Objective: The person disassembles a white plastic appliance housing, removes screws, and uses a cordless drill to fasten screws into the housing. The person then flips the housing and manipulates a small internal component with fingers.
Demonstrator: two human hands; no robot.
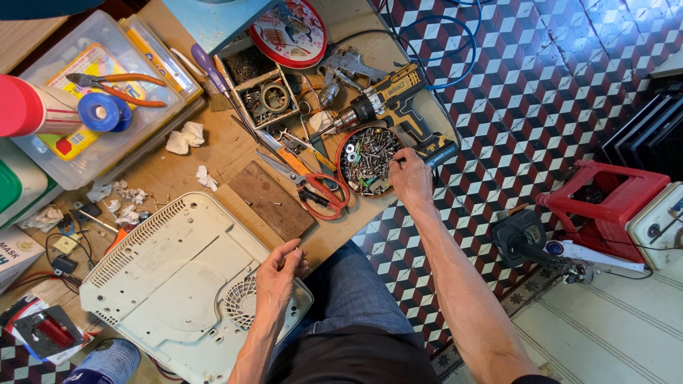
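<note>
Right hand [410, 174] pinches a screw at the round screw tin [368, 161]. Left hand [279, 274], nearer than the tin, loosely curled, rests on the white appliance casing [171, 284].

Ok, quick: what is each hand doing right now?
Left hand: fingers curled, resting on the white appliance casing; whether it holds anything cannot be told.
Right hand: fingertips pinched at the bowl of screws.

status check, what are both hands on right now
Right hand picking in the round tin of screws. Left hand at the edge of the white appliance casing. Red scissors and drill close by.
</note>
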